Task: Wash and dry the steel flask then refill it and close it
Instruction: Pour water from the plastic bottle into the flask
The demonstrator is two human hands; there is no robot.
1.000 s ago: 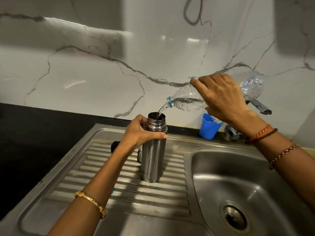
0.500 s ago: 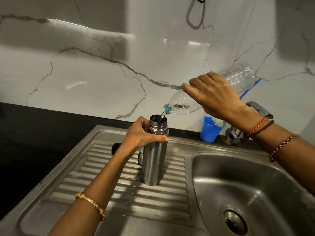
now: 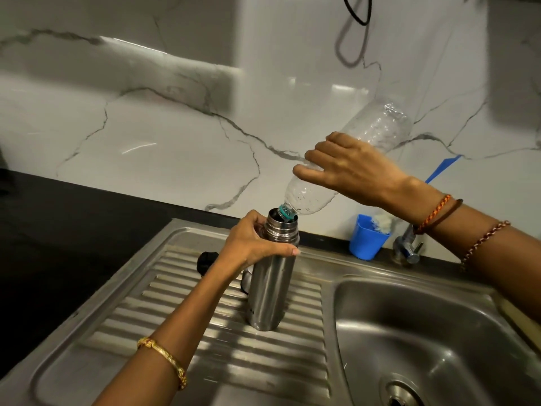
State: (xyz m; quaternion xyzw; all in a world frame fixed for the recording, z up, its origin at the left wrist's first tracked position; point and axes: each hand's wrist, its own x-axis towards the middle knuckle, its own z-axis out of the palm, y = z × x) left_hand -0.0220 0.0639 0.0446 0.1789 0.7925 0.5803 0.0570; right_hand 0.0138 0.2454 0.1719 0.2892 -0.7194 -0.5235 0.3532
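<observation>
The steel flask (image 3: 270,284) stands upright and uncapped on the ribbed draining board (image 3: 187,326). My left hand (image 3: 251,244) grips it just below the threaded neck. My right hand (image 3: 351,168) holds a clear plastic bottle (image 3: 377,127) tipped steeply, base up, its teal-ringed mouth resting inside the flask's opening. The bottle looks nearly empty, with only droplets on its walls. A black cap (image 3: 206,260) lies on the draining board behind my left wrist, and a steel piece (image 3: 246,282) shows beside the flask.
The sink basin (image 3: 424,332) with its drain (image 3: 401,395) lies to the right. A blue cup (image 3: 367,237) holding a white scrubber stands at the back by the tap base (image 3: 405,249). Black counter (image 3: 58,230) runs on the left; a marble wall stands behind.
My right hand has tilted the bottle steeper and lowered its mouth into the flask's opening. The water seen in the bottle earlier has drained out. The left hand keeps its grip.
</observation>
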